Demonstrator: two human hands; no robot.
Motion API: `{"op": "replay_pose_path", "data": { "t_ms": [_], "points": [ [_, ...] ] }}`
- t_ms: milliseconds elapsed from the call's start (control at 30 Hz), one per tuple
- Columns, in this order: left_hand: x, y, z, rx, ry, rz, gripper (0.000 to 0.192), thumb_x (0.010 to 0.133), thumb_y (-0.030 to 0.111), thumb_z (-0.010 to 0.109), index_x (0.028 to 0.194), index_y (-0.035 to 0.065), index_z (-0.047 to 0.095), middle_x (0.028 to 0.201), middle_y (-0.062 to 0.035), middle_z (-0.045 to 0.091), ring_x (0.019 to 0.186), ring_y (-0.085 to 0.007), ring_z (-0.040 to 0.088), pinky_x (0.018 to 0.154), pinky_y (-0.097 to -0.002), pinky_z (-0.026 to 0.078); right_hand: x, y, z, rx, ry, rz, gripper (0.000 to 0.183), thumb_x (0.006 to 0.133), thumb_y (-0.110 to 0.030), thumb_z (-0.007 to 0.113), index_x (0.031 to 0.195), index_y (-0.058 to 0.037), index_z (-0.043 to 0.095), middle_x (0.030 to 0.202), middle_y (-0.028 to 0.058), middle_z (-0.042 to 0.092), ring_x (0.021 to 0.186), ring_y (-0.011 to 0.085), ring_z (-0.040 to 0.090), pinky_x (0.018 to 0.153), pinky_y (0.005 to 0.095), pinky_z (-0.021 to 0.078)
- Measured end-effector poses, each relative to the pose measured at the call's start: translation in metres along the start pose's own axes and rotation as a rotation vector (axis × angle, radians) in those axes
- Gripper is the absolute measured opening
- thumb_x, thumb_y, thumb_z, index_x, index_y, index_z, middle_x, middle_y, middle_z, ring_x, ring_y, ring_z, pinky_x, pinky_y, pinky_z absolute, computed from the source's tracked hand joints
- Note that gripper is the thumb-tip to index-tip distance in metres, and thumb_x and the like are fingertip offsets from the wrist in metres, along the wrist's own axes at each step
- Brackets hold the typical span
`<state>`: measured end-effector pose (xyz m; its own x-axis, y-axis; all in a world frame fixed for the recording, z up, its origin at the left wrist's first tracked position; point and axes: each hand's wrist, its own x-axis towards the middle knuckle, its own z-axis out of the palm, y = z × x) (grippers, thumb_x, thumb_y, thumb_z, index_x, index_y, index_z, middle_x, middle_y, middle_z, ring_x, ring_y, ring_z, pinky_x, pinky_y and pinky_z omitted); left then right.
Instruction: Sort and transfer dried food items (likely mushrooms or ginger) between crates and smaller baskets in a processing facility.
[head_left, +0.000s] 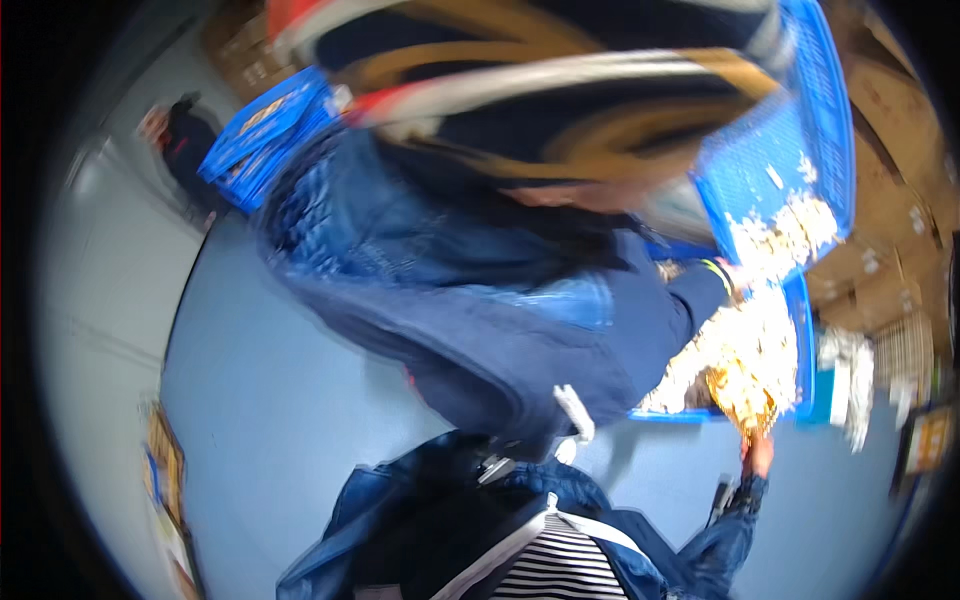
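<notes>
My right hand (759, 454) reaches out from a denim sleeve and grips the narrow end of a gold-coloured, mesh-like item (739, 390). The wide end of that item lies over pale loose pieces (761, 322), too overexposed to identify, in a blue plastic crate (806, 345). Above it, a second blue plastic crate (847, 142) is tilted, with more pale pieces at its lower end. Another person's hand (739, 277), with a yellow wristband, is at the pale pieces between the crates. My left hand is out of view.
A person in a dark blue jacket (480, 352) bends across the middle, close to me. Blurred patterned clothing (562, 82) fills the top. Blue crates (262, 135) are at upper left, near another person (191, 150). Cardboard boxes (877, 157) line the right. The floor (247, 360) is blue.
</notes>
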<state>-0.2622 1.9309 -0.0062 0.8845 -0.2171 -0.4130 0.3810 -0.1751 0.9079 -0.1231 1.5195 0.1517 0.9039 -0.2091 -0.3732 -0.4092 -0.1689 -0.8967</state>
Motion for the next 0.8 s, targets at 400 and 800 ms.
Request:
{"op": "replay_pose_path", "data": {
  "t_ms": [400, 800],
  "points": [
    [-0.021, 0.021, 0.042, 0.203, 0.047, 0.468, 0.025, 0.078, 0.032, 0.054, 0.074, 0.0083, 0.059, 0.062, -0.0044, 0.057, 0.062, -0.0185, 0.055, 0.058, -0.0343, 0.043, -0.069, 0.040, -0.121, 0.230, 0.204, -0.049, 0.014, 0.086, -0.022, 0.048, 0.083, -0.0080, 0.051, 0.062, 0.0006, 0.050, 0.045, 0.0061, 0.043, 0.035, 0.0165, 0.0322],
    [0.119, 0.069, 0.019, -0.086, -0.059, 0.296, 0.022, 0.082, 0.030, 0.052, 0.084, 0.0085, 0.056, 0.071, -0.0019, 0.056, 0.066, -0.0132, 0.053, 0.059, -0.0285, 0.042, 0.190, -0.143, -0.001, -0.009, -0.070, -0.207, 0.024, 0.086, -0.025, 0.047, 0.092, -0.0023, 0.050, 0.060, 0.0035, 0.052, 0.041, 0.0073, 0.044, 0.036, 0.0195, 0.0352]
  ]
}}
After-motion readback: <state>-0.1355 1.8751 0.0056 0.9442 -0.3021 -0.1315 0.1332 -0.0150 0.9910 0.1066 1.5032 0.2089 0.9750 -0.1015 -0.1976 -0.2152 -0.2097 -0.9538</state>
